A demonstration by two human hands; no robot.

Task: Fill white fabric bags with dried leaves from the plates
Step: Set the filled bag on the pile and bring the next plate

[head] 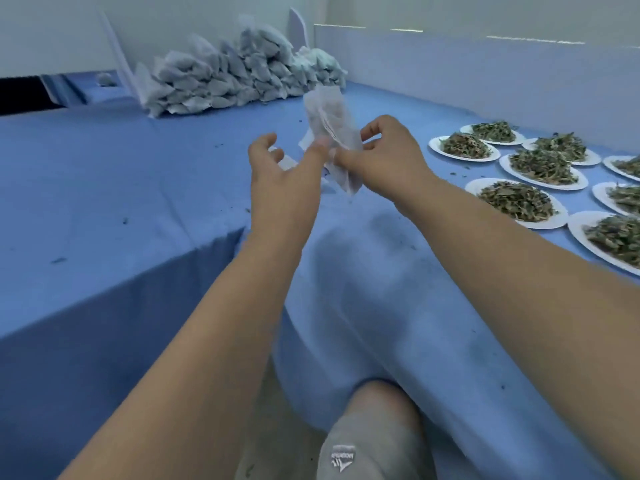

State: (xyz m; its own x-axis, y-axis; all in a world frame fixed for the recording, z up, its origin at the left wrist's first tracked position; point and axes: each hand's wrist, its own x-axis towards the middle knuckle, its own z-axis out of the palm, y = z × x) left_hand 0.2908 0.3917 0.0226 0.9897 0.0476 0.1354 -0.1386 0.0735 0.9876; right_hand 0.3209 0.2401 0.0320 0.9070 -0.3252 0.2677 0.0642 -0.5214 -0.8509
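A thin white fabric bag [330,124] hangs upright in the air over the blue table, blurred by motion. My right hand [384,157] pinches its lower part between thumb and fingers. My left hand [282,180] is just left of it, fingers spread and loosely curved, one fingertip touching the bag's lower edge. Several white plates heaped with dried green-brown leaves stand at the right, the nearest to my hands being one plate [516,202] and another [464,147]. A big pile of filled white bags [242,72] lies at the back.
A blue cloth [104,188] covers the table and drapes over my lap; leaf crumbs are scattered on it. A white partition [485,74] runs along the back right behind the plates. My knee in grey shorts [374,441] shows at the bottom.
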